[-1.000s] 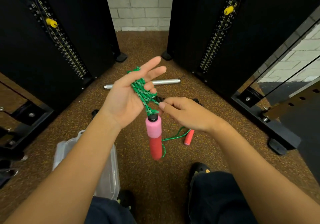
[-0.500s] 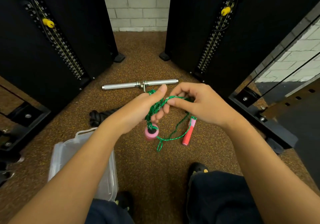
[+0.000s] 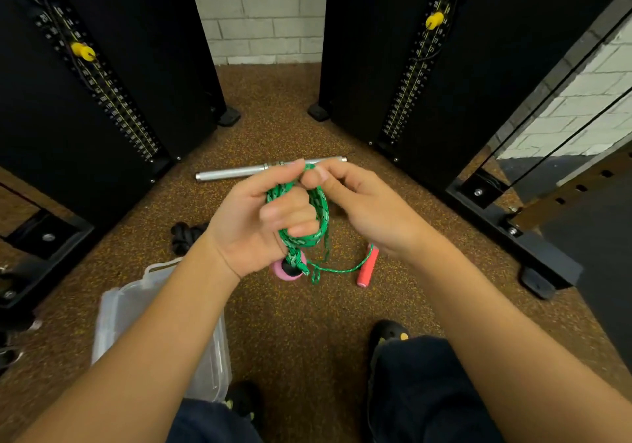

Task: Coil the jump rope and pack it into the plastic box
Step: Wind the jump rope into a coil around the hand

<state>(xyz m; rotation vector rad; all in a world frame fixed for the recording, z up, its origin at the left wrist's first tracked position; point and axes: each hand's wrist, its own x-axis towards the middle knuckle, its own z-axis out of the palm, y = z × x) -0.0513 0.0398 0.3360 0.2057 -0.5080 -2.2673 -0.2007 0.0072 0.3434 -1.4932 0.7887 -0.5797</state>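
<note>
The left hand (image 3: 246,223) is curled round a bundle of green loops of the jump rope (image 3: 319,210), and the pink handle (image 3: 287,269) hangs just under it. The right hand (image 3: 362,210) pinches a strand between thumb and forefinger at the top of the bundle, close against the left fingertips. A loose tail runs down from the loops to the red handle (image 3: 368,266), which lies on the floor (image 3: 301,323). The plastic box (image 3: 109,319) sits on the floor beside the left forearm, and the rope is not in it yet.

The step in hand looks like winding. To do it well, each new turn should lie flat beside the others, snug but not tight, so the loops come out one size and slip off the fingers cleanly. The left grip should be firm enough that no loop springs out. Little slack seems left, so the red handle is better lifted gently than dragged.
</note>
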